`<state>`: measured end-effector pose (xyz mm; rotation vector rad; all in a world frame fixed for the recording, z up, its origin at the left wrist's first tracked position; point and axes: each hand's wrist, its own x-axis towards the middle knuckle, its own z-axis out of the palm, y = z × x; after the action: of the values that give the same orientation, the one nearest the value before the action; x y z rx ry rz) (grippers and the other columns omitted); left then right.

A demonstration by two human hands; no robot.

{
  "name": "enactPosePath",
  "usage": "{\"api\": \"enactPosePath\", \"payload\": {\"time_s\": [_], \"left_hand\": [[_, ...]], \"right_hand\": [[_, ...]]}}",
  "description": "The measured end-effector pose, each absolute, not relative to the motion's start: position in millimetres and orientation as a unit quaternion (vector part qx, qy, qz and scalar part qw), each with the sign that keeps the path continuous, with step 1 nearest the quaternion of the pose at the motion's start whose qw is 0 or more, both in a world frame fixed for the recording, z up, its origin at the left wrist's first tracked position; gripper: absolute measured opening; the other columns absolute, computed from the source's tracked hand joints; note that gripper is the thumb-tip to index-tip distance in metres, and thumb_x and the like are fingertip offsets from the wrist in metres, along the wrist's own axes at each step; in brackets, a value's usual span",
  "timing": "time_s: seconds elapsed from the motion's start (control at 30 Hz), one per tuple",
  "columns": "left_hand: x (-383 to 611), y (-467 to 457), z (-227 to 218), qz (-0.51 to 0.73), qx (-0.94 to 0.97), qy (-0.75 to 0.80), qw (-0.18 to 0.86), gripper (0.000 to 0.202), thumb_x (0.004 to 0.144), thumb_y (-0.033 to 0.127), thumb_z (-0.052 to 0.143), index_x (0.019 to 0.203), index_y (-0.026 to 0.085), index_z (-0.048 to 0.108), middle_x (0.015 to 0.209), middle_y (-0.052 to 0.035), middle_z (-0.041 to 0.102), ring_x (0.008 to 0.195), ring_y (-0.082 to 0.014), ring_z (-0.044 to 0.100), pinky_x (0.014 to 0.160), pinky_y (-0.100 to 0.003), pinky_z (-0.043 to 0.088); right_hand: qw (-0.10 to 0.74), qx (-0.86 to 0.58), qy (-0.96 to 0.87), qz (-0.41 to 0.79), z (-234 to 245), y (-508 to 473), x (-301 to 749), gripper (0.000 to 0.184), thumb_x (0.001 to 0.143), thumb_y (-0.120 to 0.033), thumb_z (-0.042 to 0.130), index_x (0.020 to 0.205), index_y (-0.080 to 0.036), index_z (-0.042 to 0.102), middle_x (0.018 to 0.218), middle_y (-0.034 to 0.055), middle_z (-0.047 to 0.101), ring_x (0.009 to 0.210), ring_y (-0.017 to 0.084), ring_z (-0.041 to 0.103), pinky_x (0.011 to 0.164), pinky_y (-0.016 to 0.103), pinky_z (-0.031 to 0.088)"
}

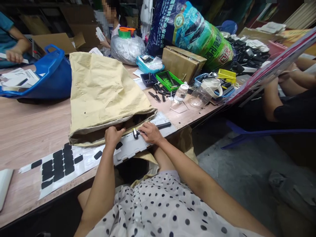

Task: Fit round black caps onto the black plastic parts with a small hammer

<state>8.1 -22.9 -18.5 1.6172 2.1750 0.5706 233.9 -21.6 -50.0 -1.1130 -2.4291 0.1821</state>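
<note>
On the head view, my only feed, I've got the big tan paper sack [103,89] lying on the wood-grain table [29,120], its mouth gaping toward the wearer. And there's the left hand [114,136], right at that mouth, its fingers over the lower lip; whether they pinch the paper I can't tell. Across to the right hand [151,132]: fingers curled, draped over the small hammer [164,125], close by the sack's lip. Is it gripping the shaft or just resting there? From here I can't say. The hammer's metal head pokes out on one side, the black handle on the other, all of it lying on a pale panel [128,146] along the table edge.

Left of that, a white sheet [81,166] carries rows of black rounded pads [58,164]. Farther out I see the blue basin [58,74] of white pieces beside the sack, and past the sack a green tray [163,84], a white-capped bottle [180,94] and a clear jug [197,98]. Over at far left, a co-worker's hand [14,55] holds a white strip.
</note>
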Motion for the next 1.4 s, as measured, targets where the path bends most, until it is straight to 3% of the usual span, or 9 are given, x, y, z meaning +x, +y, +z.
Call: {"api": "enactPosePath", "payload": {"time_s": [0.17,0.7,0.87,1.03,1.23,1.4], "left_hand": [[-12.2,-79.8,-25.1,0.245,0.673,0.681,0.154,0.019,0.077,0.040,0.065,0.086,0.025,0.074,0.087,-0.0052,0.075,0.089,-0.0271,0.063,0.083,-0.038,0.048],[-7.8,-96.8,-48.1,0.260,0.690,0.655,0.165,0.020,0.083,0.038,0.068,0.098,0.031,0.078,0.095,-0.0037,0.072,0.095,-0.0268,0.056,0.089,-0.040,0.042],[-6.4,-95.0,-48.1,0.265,0.678,0.661,0.183,0.018,0.079,0.035,0.072,0.095,0.031,0.079,0.094,-0.0030,0.073,0.095,-0.0268,0.057,0.090,-0.041,0.043],[-2.9,-93.3,-45.6,0.269,0.662,0.670,0.200,0.013,0.076,0.032,0.074,0.088,0.031,0.079,0.092,-0.0029,0.073,0.094,-0.0267,0.058,0.090,-0.041,0.044],[0.2,-92.0,-46.6,0.280,0.659,0.672,0.190,0.013,0.075,0.029,0.073,0.087,0.032,0.079,0.086,-0.0023,0.073,0.090,-0.0261,0.058,0.087,-0.040,0.044],[1.0,-92.0,-47.5,0.285,0.658,0.670,0.193,0.014,0.074,0.029,0.074,0.087,0.031,0.080,0.089,-0.0021,0.074,0.091,-0.0262,0.058,0.090,-0.042,0.044]], "right_hand": [[0.226,-0.413,-0.879,0.070,-48.9,-23.1,235.4,0.018,0.092,-0.023,0.060,0.108,-0.021,0.070,0.099,0.0083,0.062,0.096,0.025,0.050,0.083,0.035,0.040],[0.247,-0.390,-0.886,0.051,-45.8,-25.9,242.5,0.020,0.099,-0.024,0.052,0.109,-0.021,0.070,0.096,0.0076,0.064,0.091,0.022,0.056,0.079,0.033,0.043],[0.289,-0.391,-0.867,0.107,-31.6,-47.7,219.3,0.026,0.103,-0.026,0.047,0.119,-0.024,0.067,0.104,0.0070,0.065,0.098,0.019,0.061,0.084,0.027,0.049],[0.295,-0.382,-0.864,0.142,-26.0,-67.3,195.8,0.028,0.104,-0.026,0.045,0.122,-0.023,0.067,0.100,0.0070,0.067,0.096,0.019,0.064,0.087,0.027,0.052],[0.219,-0.404,-0.879,0.124,-25.4,-75.4,195.1,0.024,0.102,-0.027,0.050,0.114,-0.027,0.070,0.094,0.0053,0.065,0.084,0.018,0.063,0.071,0.025,0.050],[0.264,-0.421,-0.861,0.109,-24.5,-72.6,200.6,0.028,0.104,-0.027,0.045,0.118,-0.024,0.069,0.099,0.0075,0.066,0.091,0.019,0.064,0.081,0.027,0.052]]}}
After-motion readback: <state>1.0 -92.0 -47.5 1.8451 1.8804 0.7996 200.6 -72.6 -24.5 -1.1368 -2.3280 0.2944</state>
